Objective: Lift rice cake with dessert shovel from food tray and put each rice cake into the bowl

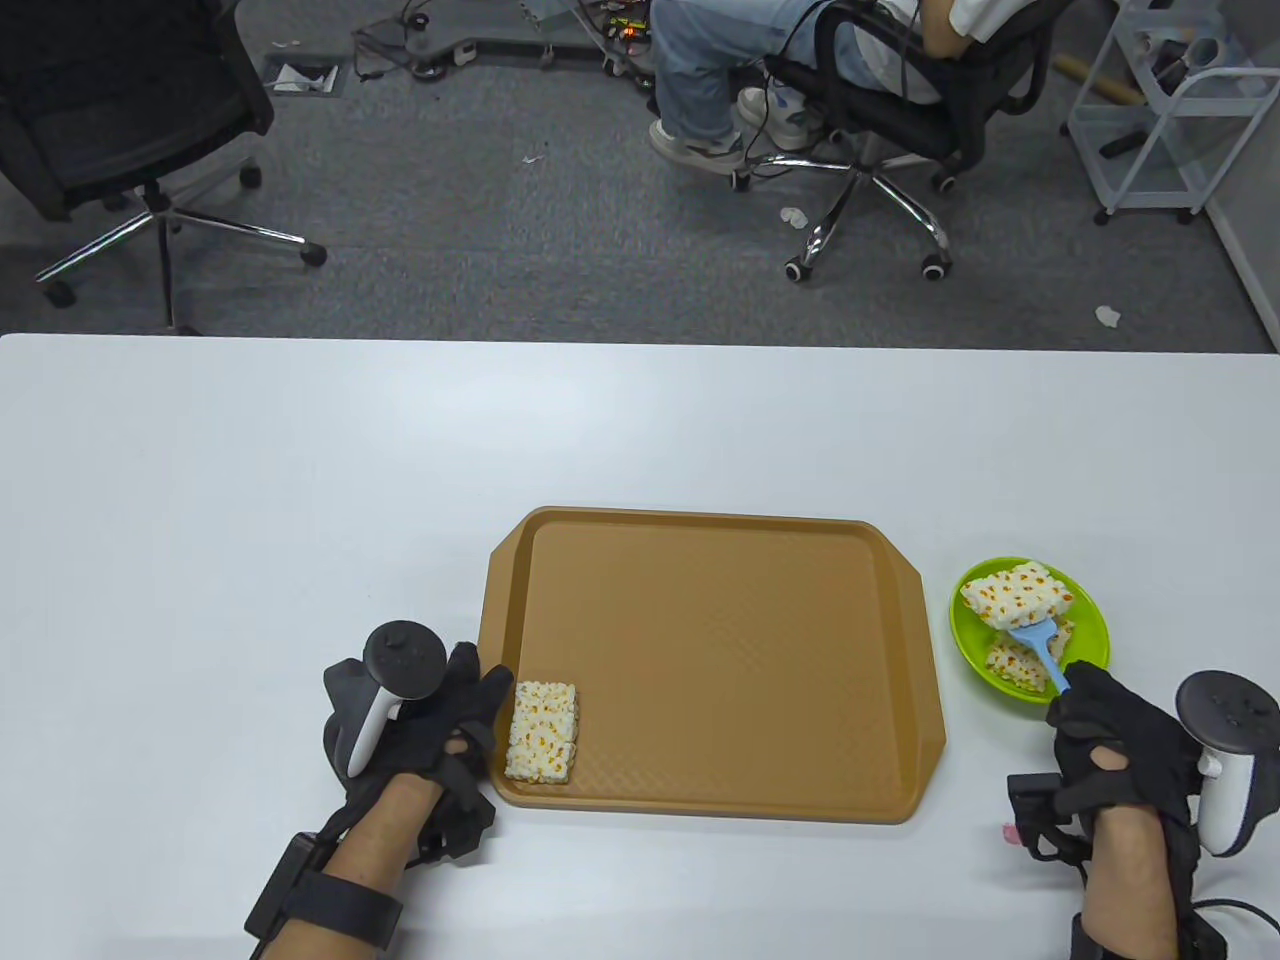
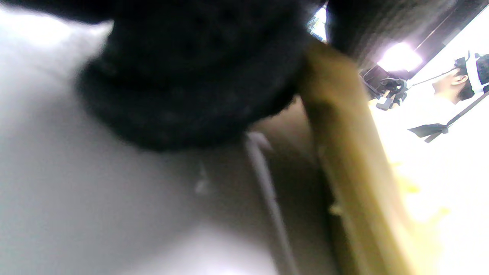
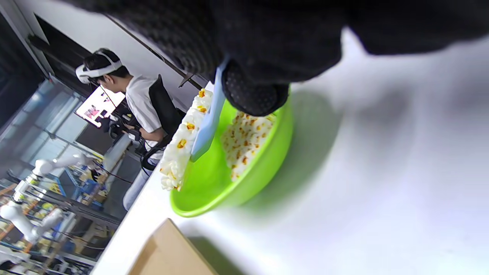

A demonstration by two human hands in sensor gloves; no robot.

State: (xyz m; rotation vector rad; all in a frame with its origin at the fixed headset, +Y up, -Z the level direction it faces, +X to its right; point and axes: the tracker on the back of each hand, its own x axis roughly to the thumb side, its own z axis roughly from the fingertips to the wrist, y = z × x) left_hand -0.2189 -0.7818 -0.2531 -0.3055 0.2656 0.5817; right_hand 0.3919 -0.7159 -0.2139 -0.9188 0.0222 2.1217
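A brown food tray (image 1: 720,660) lies mid-table with one rice cake (image 1: 542,731) in its near left corner. My left hand (image 1: 440,715) rests at the tray's left rim (image 2: 344,152), fingers against the edge. My right hand (image 1: 1110,735) grips the blue dessert shovel (image 1: 1040,650) by its handle. The shovel blade (image 3: 208,126) carries a rice cake (image 1: 1015,593) over the green bowl (image 1: 1085,650), tilted. Another rice cake (image 3: 244,141) lies in the bowl (image 3: 237,191) under the shovel.
The white table (image 1: 250,500) spreads wide to the left and behind the tray. Beyond its far edge a seated person (image 1: 800,60) and office chairs (image 1: 120,130) stand on grey carpet. A small pink scrap (image 1: 1010,832) lies by my right wrist.
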